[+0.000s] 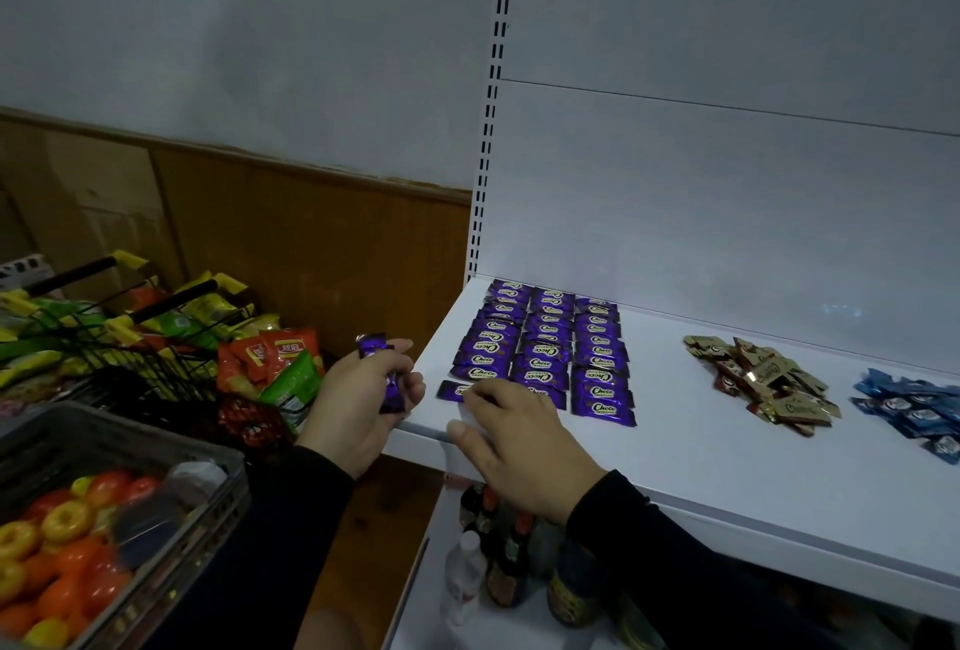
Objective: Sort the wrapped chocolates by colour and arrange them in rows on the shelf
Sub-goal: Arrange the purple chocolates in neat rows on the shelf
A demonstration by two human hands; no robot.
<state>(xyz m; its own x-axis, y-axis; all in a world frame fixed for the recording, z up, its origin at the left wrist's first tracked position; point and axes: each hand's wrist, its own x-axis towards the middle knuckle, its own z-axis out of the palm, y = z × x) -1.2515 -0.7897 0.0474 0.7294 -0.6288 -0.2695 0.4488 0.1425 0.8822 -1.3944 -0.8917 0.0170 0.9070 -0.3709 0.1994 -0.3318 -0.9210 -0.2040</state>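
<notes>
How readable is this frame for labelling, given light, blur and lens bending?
Head view: dim and bluish; purple chocolates read sharply, the blue pile softens at the edge; wide-angle bends the slotted upright; left hand and right hand show no motion blur.

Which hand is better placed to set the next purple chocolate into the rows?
Probably the right hand: its fingers already rest on a purple chocolate at the rows' front edge. The left hand grips spares beside the shelf.

Rowed chocolates [545, 353] left of two piles on shelf [675, 452].
</notes>
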